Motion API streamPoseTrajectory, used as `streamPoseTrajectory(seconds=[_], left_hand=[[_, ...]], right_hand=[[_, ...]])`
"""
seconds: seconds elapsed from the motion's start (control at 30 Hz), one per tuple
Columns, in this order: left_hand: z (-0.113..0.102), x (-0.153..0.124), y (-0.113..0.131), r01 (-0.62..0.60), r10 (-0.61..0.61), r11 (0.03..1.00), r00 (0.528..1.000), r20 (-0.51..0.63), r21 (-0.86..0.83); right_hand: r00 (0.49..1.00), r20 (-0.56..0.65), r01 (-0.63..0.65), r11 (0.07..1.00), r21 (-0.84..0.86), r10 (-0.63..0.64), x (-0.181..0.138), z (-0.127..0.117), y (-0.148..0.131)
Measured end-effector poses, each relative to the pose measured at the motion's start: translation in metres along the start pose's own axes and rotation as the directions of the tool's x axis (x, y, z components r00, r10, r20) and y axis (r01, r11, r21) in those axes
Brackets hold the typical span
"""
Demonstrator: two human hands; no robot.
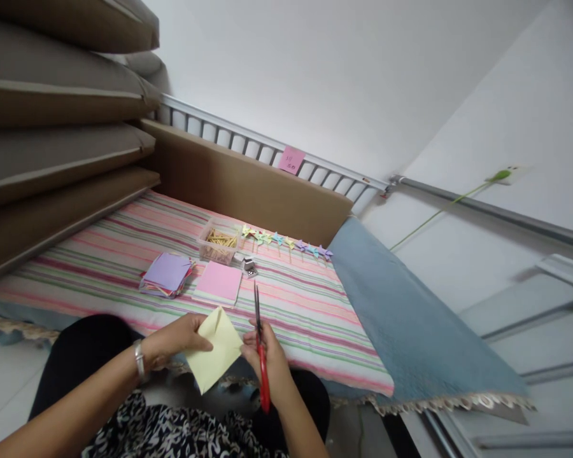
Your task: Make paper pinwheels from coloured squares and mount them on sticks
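Observation:
A pale yellow square of paper [219, 359] with crease lines is pinched at its left side by my left hand [181, 337]. My right hand [273, 366] holds red-handled scissors [263, 369], blades pointing up and away from me. The fingertips of that hand also touch the paper's right corner. Both hands are over my lap at the near edge of the striped cloth [310, 318]. Just beyond them lie a stack of pink paper squares [219, 282] and a stack of purple and mixed-colour squares [168, 272].
A clear box [218, 245] holds thin wooden sticks. Beside it sits a small black-and-white object [249, 266]. Several small paper pinwheels [290, 244] on sticks lie in a row near the brown board [248, 184]. Stacked cushions [62, 108] rise at the left; a pink note [291, 159] hangs on the rail.

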State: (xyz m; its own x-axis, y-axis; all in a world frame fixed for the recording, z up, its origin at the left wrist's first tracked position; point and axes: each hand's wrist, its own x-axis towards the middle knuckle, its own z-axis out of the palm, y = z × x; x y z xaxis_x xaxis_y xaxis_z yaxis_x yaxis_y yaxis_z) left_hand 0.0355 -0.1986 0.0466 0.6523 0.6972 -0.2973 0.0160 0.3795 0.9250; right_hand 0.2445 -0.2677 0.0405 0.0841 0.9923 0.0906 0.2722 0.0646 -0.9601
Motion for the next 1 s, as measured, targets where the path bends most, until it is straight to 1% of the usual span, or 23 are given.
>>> streamPoseTrajectory(seconds=[0.07,0.13,0.23,0.3,0.33,0.4,0.43,0.47,0.53,0.6,0.67,0.7,0.8,0.87,0.93,1.0], left_hand=[[0.004,0.002,-0.001,0.002,-0.002,1.0,1.0,0.03,0.001],[0.002,0.003,-0.001,-0.002,0.002,1.0,1.0,0.01,-0.013],[-0.006,0.004,-0.003,-0.031,0.02,0.993,0.995,-0.099,-0.111],[-0.008,0.003,-0.006,-0.103,0.054,0.96,0.981,-0.189,-0.26],[-0.006,0.003,-0.008,-0.151,0.07,0.925,0.97,-0.234,-0.347],[0.003,0.002,-0.014,-0.222,0.081,0.837,0.954,-0.288,-0.5],[0.01,0.003,-0.017,-0.231,0.076,0.801,0.954,-0.289,-0.553],[0.017,0.003,-0.02,-0.212,0.068,0.784,0.963,-0.259,-0.583],[0.031,0.005,-0.024,-0.191,0.073,0.798,0.972,-0.222,-0.572],[0.04,0.007,-0.023,-0.205,0.08,0.826,0.965,-0.251,-0.526],[0.04,0.009,-0.019,-0.225,0.078,0.84,0.951,-0.3,-0.494],[0.038,0.009,-0.016,-0.233,0.072,0.845,0.942,-0.329,-0.482],[0.022,0.007,-0.01,-0.262,0.07,0.872,0.903,-0.424,-0.414],[0.01,0.004,-0.008,-0.27,0.079,0.893,0.883,-0.463,-0.361],[0.001,0.002,-0.009,-0.251,0.078,0.909,0.885,-0.458,-0.332],[-0.003,0.0,-0.011,-0.221,0.063,0.921,0.896,-0.439,-0.32]], right_hand=[[0.997,0.079,-0.002,1.0,0.02,0.0,0.01,0.011,-0.003],[0.995,0.1,-0.011,1.0,0.015,0.01,0.017,0.019,-0.005],[1.0,0.028,-0.012,0.996,0.091,0.009,0.023,0.027,-0.006],[0.999,-0.031,-0.008,0.982,0.189,0.014,0.025,0.03,-0.006],[0.998,-0.064,-0.006,0.972,0.236,0.022,0.025,0.032,-0.005],[0.991,-0.128,-0.002,0.949,0.315,0.045,0.026,0.037,-0.003],[0.986,-0.156,0.002,0.94,0.34,0.054,0.026,0.039,-0.002],[0.982,-0.182,0.01,0.934,0.357,0.059,0.026,0.042,-0.002],[0.976,-0.214,0.032,0.93,0.367,0.051,0.025,0.047,-0.001],[0.977,-0.211,0.05,0.931,0.362,0.029,0.024,0.05,-0.002],[0.986,-0.162,0.025,0.937,0.348,0.034,0.021,0.049,-0.003],[0.991,-0.125,-0.01,0.944,0.33,0.054,0.018,0.047,-0.003],[0.992,-0.013,-0.118,0.963,0.242,0.125,0.005,0.034,0.001],[0.991,0.045,-0.134,0.974,0.182,0.128,-0.006,0.022,0.005],[0.978,0.143,-0.169,0.979,0.115,0.152,-0.018,0.012,0.009],[0.945,0.243,-0.233,0.972,0.037,0.218,-0.029,0.006,0.011]])
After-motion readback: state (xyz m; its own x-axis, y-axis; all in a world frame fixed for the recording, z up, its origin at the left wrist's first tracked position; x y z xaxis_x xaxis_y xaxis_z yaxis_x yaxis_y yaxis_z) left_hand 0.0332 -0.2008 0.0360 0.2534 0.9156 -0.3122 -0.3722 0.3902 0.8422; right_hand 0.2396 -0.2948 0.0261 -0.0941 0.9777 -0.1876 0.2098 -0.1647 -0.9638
